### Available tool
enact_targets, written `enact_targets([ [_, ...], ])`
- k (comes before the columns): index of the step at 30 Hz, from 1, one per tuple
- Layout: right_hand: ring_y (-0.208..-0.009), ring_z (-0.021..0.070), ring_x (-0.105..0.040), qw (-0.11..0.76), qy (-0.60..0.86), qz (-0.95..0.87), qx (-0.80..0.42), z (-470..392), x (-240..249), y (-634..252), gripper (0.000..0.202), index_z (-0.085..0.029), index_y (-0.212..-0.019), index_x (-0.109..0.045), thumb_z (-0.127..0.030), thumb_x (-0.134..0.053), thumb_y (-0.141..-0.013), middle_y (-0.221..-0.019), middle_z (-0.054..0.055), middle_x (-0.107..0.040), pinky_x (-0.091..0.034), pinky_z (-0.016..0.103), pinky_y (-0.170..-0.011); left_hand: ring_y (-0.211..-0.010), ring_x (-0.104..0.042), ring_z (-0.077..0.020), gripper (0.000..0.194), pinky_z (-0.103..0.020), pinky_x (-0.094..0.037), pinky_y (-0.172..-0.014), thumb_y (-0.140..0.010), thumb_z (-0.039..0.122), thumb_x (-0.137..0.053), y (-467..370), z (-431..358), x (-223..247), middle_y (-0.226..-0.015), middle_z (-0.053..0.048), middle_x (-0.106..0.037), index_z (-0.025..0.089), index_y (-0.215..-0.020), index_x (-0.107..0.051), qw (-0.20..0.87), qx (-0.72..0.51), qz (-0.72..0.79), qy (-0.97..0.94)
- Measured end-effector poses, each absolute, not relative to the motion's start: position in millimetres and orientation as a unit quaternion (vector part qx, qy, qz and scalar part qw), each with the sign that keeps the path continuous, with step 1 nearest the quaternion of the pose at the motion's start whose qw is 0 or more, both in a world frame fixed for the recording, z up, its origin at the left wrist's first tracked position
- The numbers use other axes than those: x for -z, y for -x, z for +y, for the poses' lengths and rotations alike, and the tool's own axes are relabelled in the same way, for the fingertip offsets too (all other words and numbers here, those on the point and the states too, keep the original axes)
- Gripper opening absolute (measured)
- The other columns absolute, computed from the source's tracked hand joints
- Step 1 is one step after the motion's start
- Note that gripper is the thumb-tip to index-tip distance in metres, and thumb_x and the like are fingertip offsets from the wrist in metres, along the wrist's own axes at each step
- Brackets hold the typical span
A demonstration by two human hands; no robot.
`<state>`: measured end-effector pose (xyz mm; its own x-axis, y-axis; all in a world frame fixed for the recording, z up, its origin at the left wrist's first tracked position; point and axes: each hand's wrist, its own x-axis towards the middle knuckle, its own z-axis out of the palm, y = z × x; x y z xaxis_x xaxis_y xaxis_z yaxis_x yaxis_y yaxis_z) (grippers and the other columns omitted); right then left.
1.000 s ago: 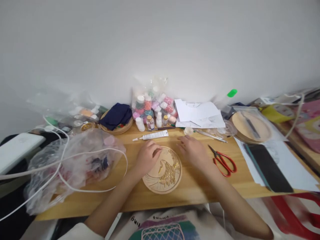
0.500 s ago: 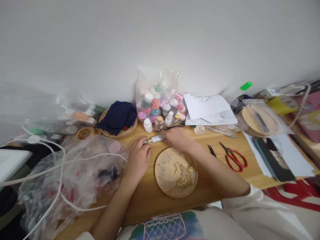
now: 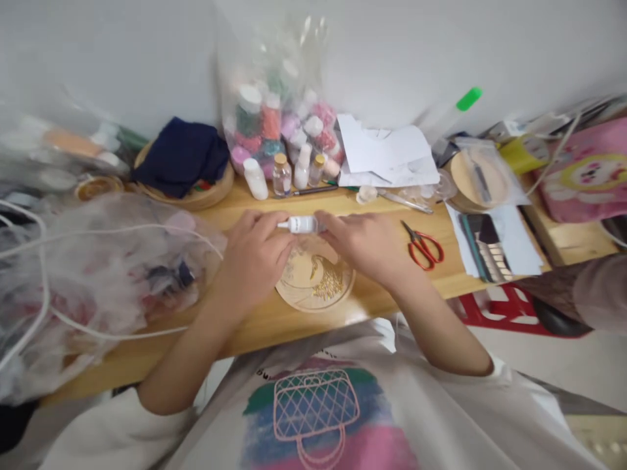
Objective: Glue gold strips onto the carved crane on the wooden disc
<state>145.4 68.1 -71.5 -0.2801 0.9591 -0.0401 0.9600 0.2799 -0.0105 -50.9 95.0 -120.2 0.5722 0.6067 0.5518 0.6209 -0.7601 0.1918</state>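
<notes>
A small white glue tube [image 3: 302, 225] with a narrow nozzle lies level between my two hands. My right hand [image 3: 365, 245] pinches its wide end with thumb and fingers. At the nozzle end, the closed fingers of my left hand [image 3: 257, 254] grip the tip; a cap there cannot be made out. Below the tube lies a round wooden disc [image 3: 313, 295] with a gold bird raised on a line drawing. My hands cover part of its upper edge.
Red-handled scissors [image 3: 425, 251] lie right of my hand. Behind stand small bottles [image 3: 282, 175], a bag of colourful jars [image 3: 267, 121] and papers [image 3: 386, 153]. Crumpled plastic [image 3: 122, 267] and a white cable [image 3: 117, 336] fill the left. A phone [image 3: 473, 245] lies at right.
My hands and the tube have come nearer to me, over the disc's far edge. The head view has tilted down and shifted, showing more of my shirt.
</notes>
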Motion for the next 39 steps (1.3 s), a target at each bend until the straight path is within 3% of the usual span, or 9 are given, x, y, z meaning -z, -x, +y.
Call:
enact_targets([
  [6, -0.057, 0.0132, -0.05, -0.401, -0.622, 0.655, 0.149, 15, 89, -172, 0.034, -0.024, -0.097, -0.066, -0.055, -0.063, -0.083, -0.06, -0.004, -0.057, -0.038, 0.028, -0.06, -0.092, -0.056, -0.0198, 0.011, -0.039, -0.047, -0.083, -0.091, 0.023, -0.06, 26, 75, 99, -0.108, -0.003, -0.066, 0.022, -0.085, -0.069, -0.017, 0.386, -0.355, 0.852],
  [10, -0.051, 0.0126, -0.05, -0.537, -0.557, 0.494, 0.397, 2, 112, -182, 0.059, -0.023, -0.095, -0.061, -0.078, -0.043, -0.081, -0.061, -0.003, -0.056, -0.037, 0.028, -0.048, -0.088, -0.057, -0.0183, 0.011, -0.037, -0.049, -0.082, -0.091, 0.021, -0.061, 6, 62, 95, -0.103, -0.005, -0.067, 0.021, -0.083, -0.068, -0.056, 0.374, -0.282, 0.882],
  [13, -0.046, 0.0122, -0.048, -0.596, -0.536, 0.404, 0.441, 6, 121, -184, 0.05, -0.025, -0.093, -0.059, -0.072, -0.045, -0.084, -0.056, -0.005, -0.052, -0.036, 0.027, -0.044, -0.095, -0.059, -0.0185, 0.014, -0.035, -0.05, -0.084, -0.092, 0.018, -0.058, -2, 60, 101, -0.107, -0.007, -0.067, 0.02, -0.083, -0.068, -0.086, 0.339, -0.253, 0.902],
  [17, -0.044, 0.0108, -0.049, -0.637, -0.536, 0.349, 0.431, 9, 129, -188, 0.037, -0.023, -0.082, -0.062, -0.059, -0.059, -0.08, -0.053, -0.005, -0.054, -0.034, 0.025, -0.042, -0.101, -0.062, -0.0183, 0.017, -0.034, -0.05, -0.089, -0.094, 0.017, -0.053, -3, 67, 112, -0.107, -0.006, -0.067, 0.02, -0.086, -0.068, -0.166, 0.294, -0.238, 0.911],
  [23, -0.043, 0.0098, -0.046, -0.65, -0.554, 0.286, 0.435, 6, 144, -201, 0.032, -0.021, -0.079, -0.063, -0.053, -0.063, -0.077, -0.052, -0.005, -0.054, -0.033, 0.024, -0.041, -0.098, -0.063, -0.0204, 0.019, -0.036, -0.05, -0.09, -0.093, 0.022, -0.052, -1, 80, 126, -0.1, -0.004, -0.068, 0.022, -0.086, -0.07, -0.252, 0.226, -0.245, 0.909],
  [27, -0.049, 0.0118, -0.048, -0.642, -0.583, 0.246, 0.434, -2, 147, -210, 0.03, -0.023, -0.08, -0.056, -0.052, -0.049, -0.085, -0.054, -0.005, -0.047, -0.041, 0.024, -0.047, -0.09, -0.064, -0.0188, 0.015, -0.035, -0.052, -0.085, -0.088, 0.022, -0.059, -4, 98, 139, -0.092, -0.003, -0.068, 0.023, -0.079, -0.071, -0.288, 0.254, -0.286, 0.878],
  [30, -0.069, 0.0169, -0.06, -0.604, -0.585, 0.231, 0.49, -9, 143, -200, 0.036, -0.025, -0.087, -0.054, -0.05, -0.03, -0.094, -0.058, -0.002, -0.046, -0.054, 0.034, -0.074, -0.087, -0.064, -0.0164, 0.009, -0.032, -0.053, -0.083, -0.086, 0.021, -0.062, -13, 115, 153, -0.091, -0.003, -0.069, 0.021, -0.081, -0.07, -0.301, 0.291, -0.312, 0.853],
  [33, -0.079, 0.0202, -0.063, -0.577, -0.607, 0.226, 0.497, -14, 138, -181, 0.047, -0.023, -0.099, -0.055, -0.046, -0.014, -0.097, -0.06, 0.0, -0.046, -0.053, 0.041, -0.091, -0.085, -0.065, -0.0144, 0.006, -0.029, -0.053, -0.08, -0.081, 0.015, -0.065, -24, 126, 167, -0.088, -0.002, -0.069, 0.019, -0.079, -0.07, -0.32, 0.329, -0.348, 0.817],
  [39, -0.086, 0.0203, -0.063, -0.552, -0.655, 0.212, 0.471, 1, 139, -157, 0.055, -0.016, -0.123, -0.05, -0.042, -0.009, -0.098, -0.087, 0.011, -0.062, -0.053, 0.039, -0.092, -0.087, -0.064, -0.0136, 0.006, -0.028, -0.053, -0.079, -0.08, 0.014, -0.066, -26, 126, 180, -0.088, -0.001, -0.068, 0.018, -0.078, -0.07, -0.293, 0.364, -0.403, 0.787],
])
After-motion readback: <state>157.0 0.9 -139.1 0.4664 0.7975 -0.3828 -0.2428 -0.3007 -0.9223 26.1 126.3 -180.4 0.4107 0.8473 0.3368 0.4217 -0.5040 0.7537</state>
